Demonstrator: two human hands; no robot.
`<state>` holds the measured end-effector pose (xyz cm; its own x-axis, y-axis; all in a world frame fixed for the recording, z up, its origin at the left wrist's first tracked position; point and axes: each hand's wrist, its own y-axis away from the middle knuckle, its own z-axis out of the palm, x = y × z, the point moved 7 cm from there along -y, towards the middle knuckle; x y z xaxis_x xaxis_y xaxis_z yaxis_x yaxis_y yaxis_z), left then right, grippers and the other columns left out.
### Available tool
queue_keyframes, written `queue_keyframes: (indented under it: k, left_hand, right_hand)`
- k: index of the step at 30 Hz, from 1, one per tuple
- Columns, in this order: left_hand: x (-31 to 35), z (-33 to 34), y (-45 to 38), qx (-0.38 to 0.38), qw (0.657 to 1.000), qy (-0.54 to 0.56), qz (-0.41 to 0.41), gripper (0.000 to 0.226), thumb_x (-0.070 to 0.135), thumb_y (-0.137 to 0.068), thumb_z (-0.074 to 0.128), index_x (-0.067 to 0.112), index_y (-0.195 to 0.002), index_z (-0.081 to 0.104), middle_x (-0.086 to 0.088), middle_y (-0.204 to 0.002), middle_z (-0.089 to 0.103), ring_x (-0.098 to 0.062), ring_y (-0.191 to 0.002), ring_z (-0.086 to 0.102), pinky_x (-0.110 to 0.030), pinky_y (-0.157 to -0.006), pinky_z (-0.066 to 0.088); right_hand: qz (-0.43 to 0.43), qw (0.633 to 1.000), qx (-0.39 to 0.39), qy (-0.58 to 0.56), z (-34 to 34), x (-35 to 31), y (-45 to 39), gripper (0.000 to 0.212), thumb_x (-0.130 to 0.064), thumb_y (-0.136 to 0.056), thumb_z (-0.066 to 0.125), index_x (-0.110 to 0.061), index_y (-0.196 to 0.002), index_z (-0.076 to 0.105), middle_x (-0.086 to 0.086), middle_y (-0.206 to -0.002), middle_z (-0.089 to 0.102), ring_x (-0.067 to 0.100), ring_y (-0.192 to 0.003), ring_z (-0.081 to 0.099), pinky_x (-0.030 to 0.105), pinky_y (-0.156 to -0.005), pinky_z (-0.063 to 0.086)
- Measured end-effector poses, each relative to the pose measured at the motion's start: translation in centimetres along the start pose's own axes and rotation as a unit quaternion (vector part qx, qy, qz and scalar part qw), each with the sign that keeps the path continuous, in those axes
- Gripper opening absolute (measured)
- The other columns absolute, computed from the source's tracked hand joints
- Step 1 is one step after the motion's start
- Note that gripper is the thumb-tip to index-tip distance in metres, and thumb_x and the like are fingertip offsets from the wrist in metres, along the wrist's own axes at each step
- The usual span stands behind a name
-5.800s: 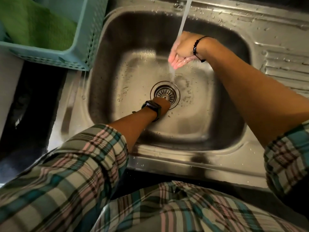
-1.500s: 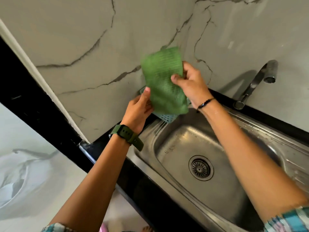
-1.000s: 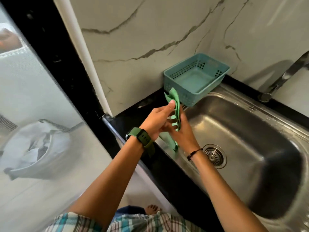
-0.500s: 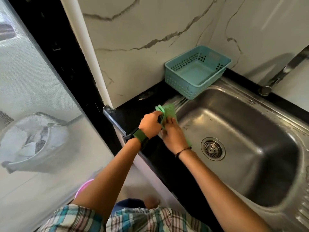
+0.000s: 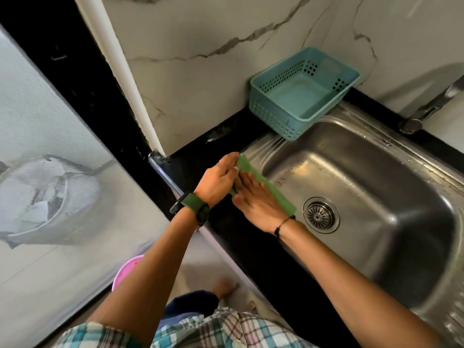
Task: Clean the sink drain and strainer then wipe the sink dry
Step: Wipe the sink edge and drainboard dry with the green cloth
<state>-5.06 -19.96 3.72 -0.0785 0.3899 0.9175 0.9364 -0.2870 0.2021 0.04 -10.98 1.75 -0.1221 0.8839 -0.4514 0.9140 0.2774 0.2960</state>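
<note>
Nearest the camera are the checked sleeves of the person's shirt, and both bare forearms reach forward from them to the left rim of the stainless steel sink (image 5: 376, 247). The left hand (image 5: 217, 180), with a dark green strapped watch (image 5: 197, 209) at its wrist, lies palm down with fingers close together, its fingertips pressing on the near end of a folded green cleaning cloth (image 5: 272, 190). The right hand (image 5: 256, 200), a thin black bracelet (image 5: 281, 226) on its wrist, lies flat and spread open on top of the same cloth, just beside the left hand and touching it. Neither hand closes round the cloth; both press it down against the sink's rim, where the rim meets the black bench (image 5: 200, 162). The cloth runs as a narrow strip from under the left fingertips past the right hand's outer edge.

Just right of the right hand, in the basin floor, sits the round metal drain strainer (image 5: 320, 214). Beyond both hands, at the basin's far corner against the marbled wall, stands a light blue perforated plastic basket (image 5: 276, 114). Far right of the hands, a metal tap (image 5: 426, 109) leans over the sink.
</note>
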Motion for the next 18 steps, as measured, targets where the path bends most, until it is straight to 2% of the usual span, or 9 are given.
queue_keyframes:
  k: [3,5,8,11,15,18]
  left_hand:
    - [-0.7,-0.2,0.2,0.027,0.990,0.130,-0.037,0.043,0.019,-0.092,0.047,0.020,-0.134,0.042,-0.005,-0.137,0.049,-0.018,-0.128,0.045,-0.036,-0.112,0.033]
    - [-0.8,0.0,0.5,0.043,0.984,0.163,-0.056,0.051,0.033,-0.083,0.050,0.019,-0.132,0.043,-0.007,-0.138,0.049,-0.020,-0.128,0.045,-0.041,-0.112,0.033]
    - [-0.6,0.1,0.8,0.059,0.982,0.162,-0.072,0.064,0.055,-0.072,0.047,0.023,-0.127,0.049,-0.004,-0.133,0.054,-0.018,-0.123,0.050,-0.042,-0.110,0.035]
    - [-0.5,0.2,0.8,0.061,0.983,0.153,-0.076,0.069,0.067,-0.068,0.044,0.026,-0.123,0.052,-0.002,-0.131,0.056,-0.017,-0.122,0.051,-0.041,-0.109,0.036]
    - [-1.1,0.1,0.4,0.062,0.981,0.160,-0.086,0.076,0.066,-0.070,0.040,0.022,-0.131,0.046,-0.001,-0.138,0.049,-0.017,-0.124,0.047,-0.040,-0.111,0.033]
    - [-1.6,0.0,0.3,0.066,0.979,0.175,-0.081,0.071,0.060,-0.077,0.040,0.016,-0.133,0.045,-0.001,-0.134,0.051,-0.013,-0.117,0.051,-0.030,-0.106,0.037]
  right_hand:
    - [0.050,0.998,0.037,0.003,-0.8,1.1,-2.8,0.056,-0.037,-0.099,0.021,-0.020,-0.148,-0.003,0.005,-0.158,-0.008,0.019,-0.145,-0.012,0.042,-0.116,-0.003]
    - [0.082,0.994,0.071,0.000,-1.5,1.7,-3.9,0.058,-0.039,-0.099,0.020,-0.018,-0.147,-0.006,0.008,-0.157,-0.012,0.023,-0.144,-0.014,0.046,-0.116,-0.004]
    - [0.072,0.996,0.050,-0.011,-1.1,1.7,-3.3,0.059,-0.039,-0.099,0.021,-0.017,-0.147,-0.005,0.009,-0.157,-0.012,0.023,-0.144,-0.015,0.045,-0.116,-0.004]
    - [0.020,0.999,0.029,-0.004,-0.5,1.2,0.0,0.055,-0.037,-0.100,0.024,-0.016,-0.148,0.007,0.004,-0.158,-0.001,0.018,-0.145,-0.008,0.040,-0.118,0.000]
    - [-0.017,0.995,0.017,-0.102,-0.4,1.3,5.9,0.051,-0.030,-0.099,0.033,-0.021,-0.147,0.017,-0.004,-0.157,0.012,0.008,-0.144,0.004,0.025,-0.113,-0.003]
    - [-0.021,0.999,-0.012,-0.049,0.2,1.8,7.0,0.052,-0.033,-0.099,0.032,-0.024,-0.147,0.013,-0.004,-0.158,0.007,0.009,-0.145,0.000,0.030,-0.116,-0.001]
